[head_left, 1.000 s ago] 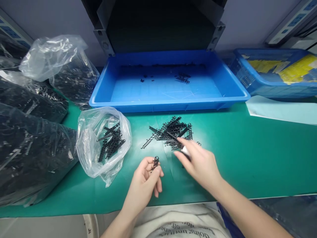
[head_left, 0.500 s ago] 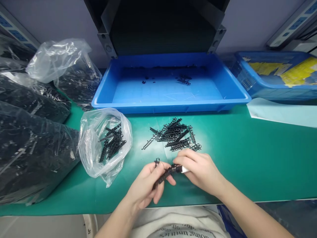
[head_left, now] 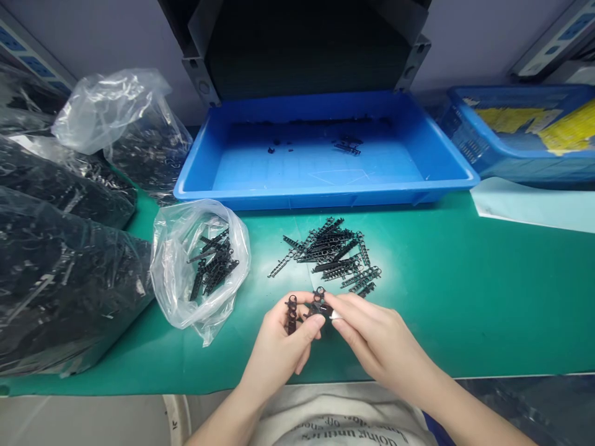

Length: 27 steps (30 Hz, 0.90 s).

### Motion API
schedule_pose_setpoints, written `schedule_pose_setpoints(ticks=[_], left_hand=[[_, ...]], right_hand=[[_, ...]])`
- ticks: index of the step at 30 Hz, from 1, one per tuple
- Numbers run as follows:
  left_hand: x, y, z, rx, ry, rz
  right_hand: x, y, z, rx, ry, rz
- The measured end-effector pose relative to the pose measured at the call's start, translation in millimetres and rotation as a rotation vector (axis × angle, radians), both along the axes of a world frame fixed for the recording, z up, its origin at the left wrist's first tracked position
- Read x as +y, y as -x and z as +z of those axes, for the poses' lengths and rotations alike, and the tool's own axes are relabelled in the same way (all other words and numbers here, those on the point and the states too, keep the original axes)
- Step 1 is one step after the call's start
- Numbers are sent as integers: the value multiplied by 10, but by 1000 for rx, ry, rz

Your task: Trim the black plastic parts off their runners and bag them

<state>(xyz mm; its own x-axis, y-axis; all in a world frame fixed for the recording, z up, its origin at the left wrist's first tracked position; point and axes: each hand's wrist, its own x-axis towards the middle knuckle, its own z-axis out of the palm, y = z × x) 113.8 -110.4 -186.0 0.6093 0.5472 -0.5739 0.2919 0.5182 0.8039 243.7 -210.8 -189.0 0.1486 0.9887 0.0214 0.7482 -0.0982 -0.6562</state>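
Note:
My left hand (head_left: 283, 344) is closed on black plastic strips with small rings at their ends. One strip (head_left: 292, 313) sticks up between thumb and forefinger side; another ringed piece (head_left: 318, 296) sits at the fingertips. Close against it, my right hand (head_left: 376, 334) pinches a small item with a white part (head_left: 335, 314), mostly hidden by the fingers; I cannot tell its kind. Just beyond both hands lies a loose pile of similar black strips (head_left: 330, 248). To the left stands an open clear plastic bag (head_left: 170, 279) with more black strips inside.
A blue tray (head_left: 297, 199) holding a few black bits stands behind the pile. Filled plastic bags (head_left: 69, 291) crowd the left side. At right are a blue basket (head_left: 520, 158) with yellow items and a pale sheet (head_left: 534, 204) on the green table mat (head_left: 465, 297).
My hands have come closer together. A ringed piece now shows upright at the left fingertips, where a strip lay slanted before. The view has shifted slightly.

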Motion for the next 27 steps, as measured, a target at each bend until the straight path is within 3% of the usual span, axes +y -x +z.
schedule_pose_setpoints(ticks=[5,11,21,27], left_hand=[[-14,-34,57,47,-26,12],[-2,1,-58,18,-24,-30],[-59,-2,-112,7,-5,40],[12,39,-100,7,23,44]], right_hand=[[8,9,8,-62,-50,24],[31,28,20,-105,-58,8],[55,142,-85,-215,-125,-105],[213,-182,-108,-354,20,-179]])
